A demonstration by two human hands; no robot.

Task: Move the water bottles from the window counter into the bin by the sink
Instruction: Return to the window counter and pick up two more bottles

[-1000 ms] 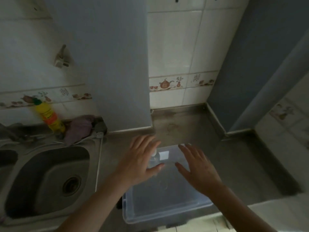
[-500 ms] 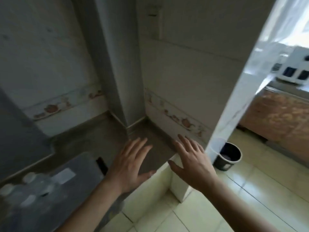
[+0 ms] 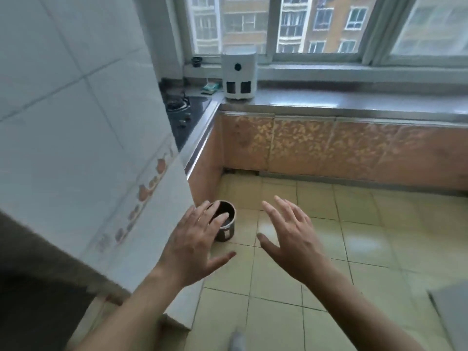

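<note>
My left hand and my right hand are both held out in front of me over the floor, fingers spread, holding nothing. The steel window counter runs along the far wall under the window. No water bottle shows on the stretch of it that I can see. The bin and the sink are out of view.
A white appliance stands on the window counter's left end, beside a gas hob. A tiled wall corner juts out at my left. A small dark bucket sits on the yellow tiled floor below my left hand.
My view has swung right, away from the clear bin and sink toward the window counter. Both hands stayed open and empty in front of me.
</note>
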